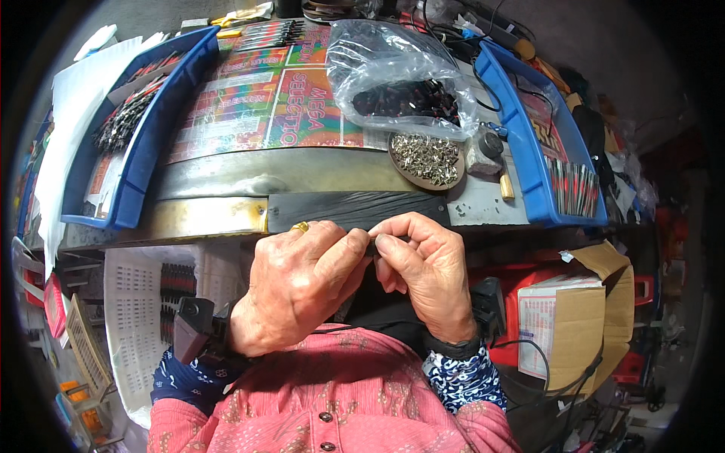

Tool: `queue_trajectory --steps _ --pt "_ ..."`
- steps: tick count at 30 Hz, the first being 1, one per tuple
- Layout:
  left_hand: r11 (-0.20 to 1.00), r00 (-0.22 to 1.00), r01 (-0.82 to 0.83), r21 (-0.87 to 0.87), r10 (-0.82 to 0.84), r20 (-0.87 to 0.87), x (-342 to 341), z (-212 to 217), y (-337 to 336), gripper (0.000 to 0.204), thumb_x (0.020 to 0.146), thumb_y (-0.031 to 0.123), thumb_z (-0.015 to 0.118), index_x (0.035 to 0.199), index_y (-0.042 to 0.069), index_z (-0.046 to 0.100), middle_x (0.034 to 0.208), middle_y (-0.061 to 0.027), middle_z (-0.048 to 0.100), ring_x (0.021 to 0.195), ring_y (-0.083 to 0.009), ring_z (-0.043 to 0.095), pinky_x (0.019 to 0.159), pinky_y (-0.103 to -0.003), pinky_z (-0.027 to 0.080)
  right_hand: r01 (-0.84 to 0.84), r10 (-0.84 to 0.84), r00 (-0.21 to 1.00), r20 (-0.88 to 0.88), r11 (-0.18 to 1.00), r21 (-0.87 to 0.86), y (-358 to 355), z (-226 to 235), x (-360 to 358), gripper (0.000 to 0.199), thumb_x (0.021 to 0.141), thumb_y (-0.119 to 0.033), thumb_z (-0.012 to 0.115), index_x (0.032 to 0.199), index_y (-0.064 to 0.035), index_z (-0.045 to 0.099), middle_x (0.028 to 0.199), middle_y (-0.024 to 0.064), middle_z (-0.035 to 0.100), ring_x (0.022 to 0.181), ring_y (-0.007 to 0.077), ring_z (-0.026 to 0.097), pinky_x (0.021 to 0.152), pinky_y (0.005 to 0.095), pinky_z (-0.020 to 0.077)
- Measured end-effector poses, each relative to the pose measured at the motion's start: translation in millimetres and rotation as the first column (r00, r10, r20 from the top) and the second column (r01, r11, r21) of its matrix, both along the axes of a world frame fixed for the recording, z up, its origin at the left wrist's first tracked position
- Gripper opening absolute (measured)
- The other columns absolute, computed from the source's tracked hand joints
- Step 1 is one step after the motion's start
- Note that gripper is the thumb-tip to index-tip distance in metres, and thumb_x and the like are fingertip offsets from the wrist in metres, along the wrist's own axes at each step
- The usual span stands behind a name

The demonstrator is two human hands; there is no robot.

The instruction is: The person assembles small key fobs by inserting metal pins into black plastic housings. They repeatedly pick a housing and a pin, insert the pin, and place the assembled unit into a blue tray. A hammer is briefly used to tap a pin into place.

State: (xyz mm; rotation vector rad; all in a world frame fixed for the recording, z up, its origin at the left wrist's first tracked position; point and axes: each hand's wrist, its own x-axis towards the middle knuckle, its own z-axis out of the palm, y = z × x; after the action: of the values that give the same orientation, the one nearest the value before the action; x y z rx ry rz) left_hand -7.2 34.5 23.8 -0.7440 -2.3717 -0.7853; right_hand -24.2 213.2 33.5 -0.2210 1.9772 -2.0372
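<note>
Both left hand (pixel 302 283) and right hand (pixel 423 268) pinch one small dark piece (pixel 371 243) at fingertips; a loosened grip could drop it off the tabletop (pixel 226 181) edge into the lap.

There are two hands (pixel 302 283) and two blue trays (pixel 155 128). There is one clear bag (pixel 400 72), one round dish (pixel 427 160) and one white basket (pixel 136 325).
</note>
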Motion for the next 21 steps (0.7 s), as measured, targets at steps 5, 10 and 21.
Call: queue_trajectory --steps 5,10,21 --pt "1.0 0.999 0.006 0.025 -0.005 -0.036 -1.9 -2.0 2.4 0.027 0.072 0.004 0.077 0.096 0.003 0.065 0.071 -0.0065 0.059 0.058 -0.023 0.059 0.049 -0.035 0.046 0.041 -0.04 0.997 -0.059 0.999 0.018 -2.1 -4.3 1.8 0.014 0.097 -0.014 0.062 0.098 0.0006 0.064 0.068 -0.0006 0.062 0.057 0.003 0.056 0.052 0.0179 0.045" --pt "1.0 0.999 -0.004 0.021 0.005 -0.05 -4.6 -1.8 -0.6 0.028 0.072 0.004 0.077 0.097 0.003 0.065 0.072 -0.0067 0.059 0.058 -0.0232 0.06 0.049 -0.035 0.046 0.03 -0.03 1.0 0.001 0.999 -0.043 -2.5 -6.5 -1.6 0.021 0.097 -0.021 0.064 0.097 -0.0005 0.064 0.069 0.0007 0.063 0.057 0.0035 0.056 0.051 0.0181 0.0446" --pt "1.0 0.998 0.0 0.0 0.0 -0.06 -5.8 -5.0 -0.2 0.03 0.071 0.005 0.077 0.098 0.004 0.065 0.076 -0.0071 0.062 0.061 -0.0232 0.062 0.051 -0.034 0.047 -0.001 0.0 1.0 -0.03 0.999 -0.035 -2.8 -6.7 -7.0 0.013 0.096 -0.014 0.064 0.096 -0.0007 0.063 0.07 -0.0011 0.061 0.059 0.0039 0.057 0.052 0.0185 0.0461"
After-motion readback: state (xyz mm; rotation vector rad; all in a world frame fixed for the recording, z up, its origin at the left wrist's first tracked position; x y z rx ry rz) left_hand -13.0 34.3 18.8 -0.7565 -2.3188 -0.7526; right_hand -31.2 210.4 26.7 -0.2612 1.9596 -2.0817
